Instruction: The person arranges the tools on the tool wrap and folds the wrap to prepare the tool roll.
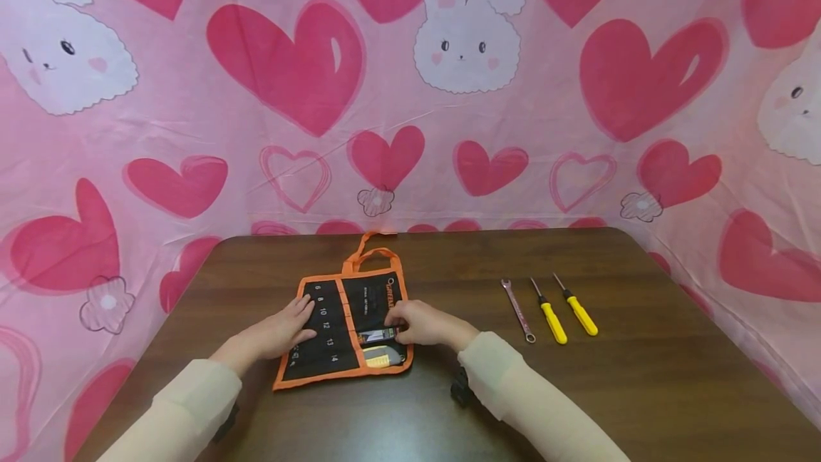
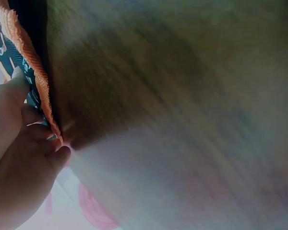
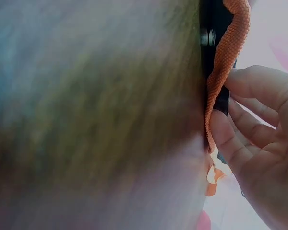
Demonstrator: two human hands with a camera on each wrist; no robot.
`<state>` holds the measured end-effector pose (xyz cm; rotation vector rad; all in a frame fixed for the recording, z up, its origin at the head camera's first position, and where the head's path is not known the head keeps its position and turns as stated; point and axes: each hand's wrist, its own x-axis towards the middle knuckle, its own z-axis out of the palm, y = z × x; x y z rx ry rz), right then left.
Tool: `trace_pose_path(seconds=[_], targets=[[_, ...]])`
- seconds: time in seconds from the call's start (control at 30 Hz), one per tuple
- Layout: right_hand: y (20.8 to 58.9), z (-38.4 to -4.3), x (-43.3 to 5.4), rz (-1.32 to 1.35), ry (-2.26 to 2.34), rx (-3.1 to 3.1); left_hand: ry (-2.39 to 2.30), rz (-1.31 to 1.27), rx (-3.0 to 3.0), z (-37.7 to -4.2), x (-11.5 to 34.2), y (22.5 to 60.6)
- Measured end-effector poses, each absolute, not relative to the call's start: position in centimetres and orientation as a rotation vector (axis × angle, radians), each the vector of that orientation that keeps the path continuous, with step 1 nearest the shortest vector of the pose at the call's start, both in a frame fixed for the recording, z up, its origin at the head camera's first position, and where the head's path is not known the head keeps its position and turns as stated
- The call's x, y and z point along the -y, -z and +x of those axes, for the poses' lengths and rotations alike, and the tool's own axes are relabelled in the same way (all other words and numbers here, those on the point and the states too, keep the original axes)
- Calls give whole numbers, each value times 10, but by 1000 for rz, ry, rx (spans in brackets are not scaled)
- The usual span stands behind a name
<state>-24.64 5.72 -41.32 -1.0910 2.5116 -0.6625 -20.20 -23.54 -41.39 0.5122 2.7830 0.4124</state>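
Note:
A black tool pouch (image 1: 321, 330) with orange trim lies spread on the table, its left pockets marked with numbers. My left hand (image 1: 276, 331) rests on the pouch's left side, its fingers over the edge. In the left wrist view, the fingers (image 2: 29, 153) lie along the orange trim. At the right edge, my right hand (image 1: 426, 324) pinches the end of a small flat black pack (image 1: 377, 335), whose other end is at the pocket's orange band. Just below it, a yellow utility knife (image 1: 383, 357) sits partly in a pocket. In the right wrist view, the black pack (image 3: 222, 100) shows between the fingertips.
To the right on the brown wooden table (image 1: 641, 391) lie a combination wrench (image 1: 517, 311) and two yellow-handled screwdrivers, the nearer screwdriver (image 1: 551, 321) beside the other screwdriver (image 1: 580, 314). An orange strap (image 1: 367, 252) reaches from the pouch's top toward the far table edge. A pink heart-patterned cloth (image 1: 398, 105) hangs behind.

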Motion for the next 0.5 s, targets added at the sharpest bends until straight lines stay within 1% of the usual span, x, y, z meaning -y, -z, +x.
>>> trace_pose_path(seconds=[0.5], targets=[[411,-242,-43,-1119,625,-2533,-318,499,-2796,-203,232,413]])
